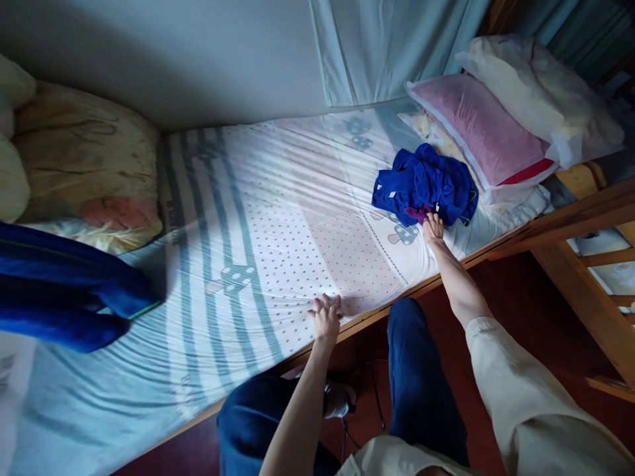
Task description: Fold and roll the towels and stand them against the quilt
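A crumpled blue garment (426,178) lies in a heap on the bed, toward the pillow end. A small piece of purple cloth (417,213) shows at its near edge. There my right hand (433,228) has its fingers closed on the purple cloth, against the blue heap. Farther left, my left hand (326,317) rests on the patterned bed sheet (292,264) near the bed's front edge. Its fingers are spread and it holds nothing.
Pink and cream pillows (496,125) are stacked at the right end. A yellowish bundle (89,158) and blue trousers (69,284) lie at the left. A wooden rail (560,215) runs along the front right, and a pale curtain (387,53) hangs behind.
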The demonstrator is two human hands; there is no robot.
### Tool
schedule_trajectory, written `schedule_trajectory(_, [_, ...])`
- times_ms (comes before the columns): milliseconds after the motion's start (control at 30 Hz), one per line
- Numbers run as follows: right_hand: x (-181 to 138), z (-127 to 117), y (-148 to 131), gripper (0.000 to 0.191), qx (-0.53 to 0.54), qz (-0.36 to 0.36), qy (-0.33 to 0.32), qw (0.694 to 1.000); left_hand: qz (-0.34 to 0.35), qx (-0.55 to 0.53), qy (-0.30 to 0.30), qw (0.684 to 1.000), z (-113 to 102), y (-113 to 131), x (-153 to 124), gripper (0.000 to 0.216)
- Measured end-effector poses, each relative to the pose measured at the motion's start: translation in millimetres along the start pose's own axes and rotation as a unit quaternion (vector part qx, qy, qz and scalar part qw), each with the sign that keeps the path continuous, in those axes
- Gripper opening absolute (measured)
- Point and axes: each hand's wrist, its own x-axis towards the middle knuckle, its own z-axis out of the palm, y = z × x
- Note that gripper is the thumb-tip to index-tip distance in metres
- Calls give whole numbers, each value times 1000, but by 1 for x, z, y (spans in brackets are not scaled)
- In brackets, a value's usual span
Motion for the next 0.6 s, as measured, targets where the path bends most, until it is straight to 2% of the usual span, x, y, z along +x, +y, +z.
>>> schedule_trajectory(167, [-54, 0, -4, 40, 110, -35, -7, 993, 14, 4, 1, 1000, 2, -4, 1, 59])
schedule_trajectory(300, [-127, -5, -23, 36, 218, -75, -6, 973, 4, -8, -7, 1000, -5, 0, -1, 57])
schedule_trajectory(400, [-184, -17, -47, 32, 322, -69, 43, 943, -7, -16, -12, 1000, -17, 7, -5, 57])
schedule_trajectory(500, [-232, -36, -76, 26, 403, -70, 61, 910, -19, -41, -20, 999, -29, 19, -20, 64])
schedule_trajectory(600, [-270, -58, -103, 24, 456, -83, 55, 884, -2, -129, 0, 992, -34, 36, -55, 73])
